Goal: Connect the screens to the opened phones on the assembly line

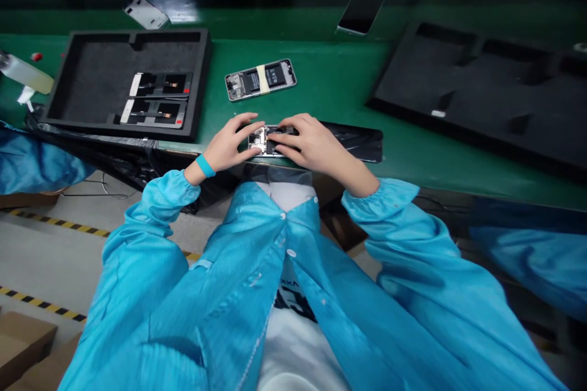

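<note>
L hand [227, 145] is curving over the left end of an open smartphone [268, 141], fingers slightly spread, tips pressing on the phone. R hand [312, 142] is arching over its right end, fingers close together and bearing down, covering most of that half. Phone is lying flat at the near edge of the green bench [321, 67], lower mid-frame, long axis running L-R along the edge, exposed board end pointing L. A flat black panel [353, 142] is sitting just R of it, partly under R hand. Upper L, a black foam tray [202, 76] is holding a black phone assembly [160, 84] above another [153, 113]. A gutted phone w/ tan tape [260, 79] is lying just above the hands. L wrist is wearing a blue wristband [205, 165].
</note>
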